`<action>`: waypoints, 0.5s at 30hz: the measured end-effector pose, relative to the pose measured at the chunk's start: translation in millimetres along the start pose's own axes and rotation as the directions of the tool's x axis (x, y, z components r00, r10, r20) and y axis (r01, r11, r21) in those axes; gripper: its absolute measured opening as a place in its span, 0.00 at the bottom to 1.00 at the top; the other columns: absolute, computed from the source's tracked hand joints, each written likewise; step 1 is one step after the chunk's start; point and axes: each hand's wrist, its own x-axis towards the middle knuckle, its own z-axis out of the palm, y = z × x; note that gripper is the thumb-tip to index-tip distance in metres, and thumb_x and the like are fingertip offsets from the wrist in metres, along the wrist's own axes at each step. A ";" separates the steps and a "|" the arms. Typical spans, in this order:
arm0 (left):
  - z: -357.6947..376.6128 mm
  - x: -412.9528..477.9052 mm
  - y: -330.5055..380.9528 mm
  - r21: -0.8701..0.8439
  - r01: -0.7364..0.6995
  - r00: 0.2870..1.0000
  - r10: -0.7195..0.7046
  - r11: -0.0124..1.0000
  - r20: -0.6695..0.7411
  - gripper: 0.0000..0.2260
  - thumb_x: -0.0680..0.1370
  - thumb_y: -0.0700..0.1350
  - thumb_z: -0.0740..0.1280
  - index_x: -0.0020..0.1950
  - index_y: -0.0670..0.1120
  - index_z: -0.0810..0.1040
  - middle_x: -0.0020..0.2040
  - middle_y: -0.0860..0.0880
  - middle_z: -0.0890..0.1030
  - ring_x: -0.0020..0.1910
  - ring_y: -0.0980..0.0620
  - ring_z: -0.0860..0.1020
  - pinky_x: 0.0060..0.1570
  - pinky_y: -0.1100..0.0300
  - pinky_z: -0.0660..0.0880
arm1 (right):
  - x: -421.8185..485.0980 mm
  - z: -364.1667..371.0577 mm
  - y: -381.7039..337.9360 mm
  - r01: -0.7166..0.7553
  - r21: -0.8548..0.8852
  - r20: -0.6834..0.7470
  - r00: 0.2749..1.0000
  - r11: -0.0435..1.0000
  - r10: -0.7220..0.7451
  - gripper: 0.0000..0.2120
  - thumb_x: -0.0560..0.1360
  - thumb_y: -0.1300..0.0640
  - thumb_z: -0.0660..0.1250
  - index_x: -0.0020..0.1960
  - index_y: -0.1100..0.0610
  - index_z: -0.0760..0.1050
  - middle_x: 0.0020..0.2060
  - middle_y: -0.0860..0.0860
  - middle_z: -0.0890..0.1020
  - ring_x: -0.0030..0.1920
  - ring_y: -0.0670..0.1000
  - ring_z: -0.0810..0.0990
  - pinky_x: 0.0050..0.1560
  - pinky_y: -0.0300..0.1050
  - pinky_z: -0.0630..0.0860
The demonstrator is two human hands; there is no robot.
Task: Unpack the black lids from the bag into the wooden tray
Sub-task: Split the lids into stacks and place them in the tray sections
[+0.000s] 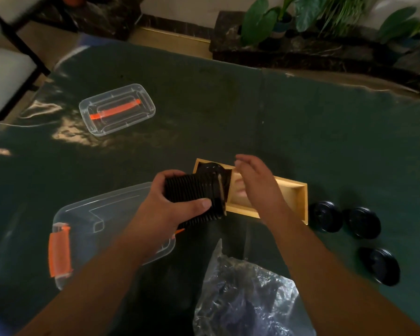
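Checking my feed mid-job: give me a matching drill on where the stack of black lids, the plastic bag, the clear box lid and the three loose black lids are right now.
Things:
1. stack of black lids
2. plastic bag
3. clear box lid
4. three loose black lids

Places:
A. on the table right of the wooden tray
B. crumpled at the near edge between the forearms
C. gripped in the left hand
D. far left on the table, alone

Pairs: 1-C, 2-B, 3-D, 4-A
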 end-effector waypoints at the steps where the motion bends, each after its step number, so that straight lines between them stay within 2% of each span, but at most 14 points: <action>1: 8.4 1.8 -2.4 0.038 -0.011 1.000 0.011 0.999 -0.003 0.37 0.51 0.51 0.89 0.56 0.64 0.79 0.49 0.59 0.88 0.51 0.55 0.88 0.41 0.57 0.86 | -17.8 -5.8 -1.4 -0.105 0.196 0.133 0.988 0.975 0.080 0.25 0.72 0.32 0.69 0.66 0.39 0.78 0.64 0.50 0.84 0.61 0.55 0.85 0.56 0.53 0.83; 3: 27.5 5.7 -9.9 0.140 -0.035 0.999 0.034 0.990 0.006 0.39 0.53 0.53 0.89 0.58 0.67 0.77 0.54 0.59 0.86 0.55 0.55 0.87 0.45 0.56 0.86 | -45.2 -11.9 4.3 -0.291 0.378 0.395 0.909 0.879 0.131 0.31 0.69 0.31 0.75 0.69 0.41 0.77 0.66 0.54 0.83 0.64 0.60 0.84 0.56 0.63 0.85; 5: 45.2 8.4 -17.5 0.217 -0.057 0.998 0.047 0.974 0.053 0.42 0.54 0.57 0.89 0.62 0.70 0.74 0.57 0.59 0.84 0.57 0.56 0.85 0.47 0.56 0.87 | -56.9 -16.2 16.5 -0.364 0.461 0.482 0.868 0.810 0.115 0.33 0.71 0.41 0.79 0.73 0.46 0.74 0.68 0.58 0.83 0.66 0.63 0.83 0.57 0.69 0.83; 8: 59.9 12.4 -24.4 0.253 -0.020 0.997 0.002 0.967 0.071 0.47 0.52 0.61 0.89 0.68 0.69 0.73 0.67 0.51 0.80 0.62 0.48 0.84 0.51 0.45 0.87 | -62.4 -24.6 30.1 -0.374 0.551 0.453 0.885 0.746 0.109 0.30 0.74 0.52 0.77 0.73 0.53 0.73 0.65 0.60 0.85 0.65 0.62 0.84 0.56 0.66 0.84; 12: 61.2 15.8 -31.2 0.129 0.070 0.995 -0.077 0.989 0.055 0.44 0.54 0.56 0.90 0.67 0.65 0.78 0.67 0.47 0.82 0.63 0.43 0.84 0.54 0.41 0.86 | -62.4 -43.2 48.4 -0.413 0.633 0.489 0.869 0.655 0.075 0.30 0.69 0.52 0.83 0.69 0.55 0.79 0.64 0.61 0.85 0.63 0.64 0.85 0.55 0.64 0.84; 14: 57.7 14.7 -31.6 0.048 0.107 0.993 -0.109 0.993 0.033 0.42 0.54 0.55 0.91 0.66 0.64 0.80 0.66 0.45 0.82 0.61 0.43 0.86 0.55 0.40 0.85 | -55.5 -54.9 53.1 -0.410 0.624 0.457 0.882 0.665 0.114 0.32 0.66 0.51 0.85 0.67 0.54 0.79 0.62 0.62 0.86 0.60 0.67 0.86 0.52 0.63 0.85; 15: 55.7 13.0 -30.8 0.011 0.129 0.991 -0.130 0.992 0.025 0.41 0.54 0.54 0.90 0.65 0.63 0.80 0.66 0.44 0.82 0.60 0.43 0.86 0.55 0.41 0.85 | -48.8 -60.1 52.6 -0.392 0.594 0.408 0.899 0.702 0.157 0.33 0.66 0.51 0.85 0.67 0.53 0.77 0.63 0.63 0.85 0.58 0.67 0.87 0.50 0.62 0.86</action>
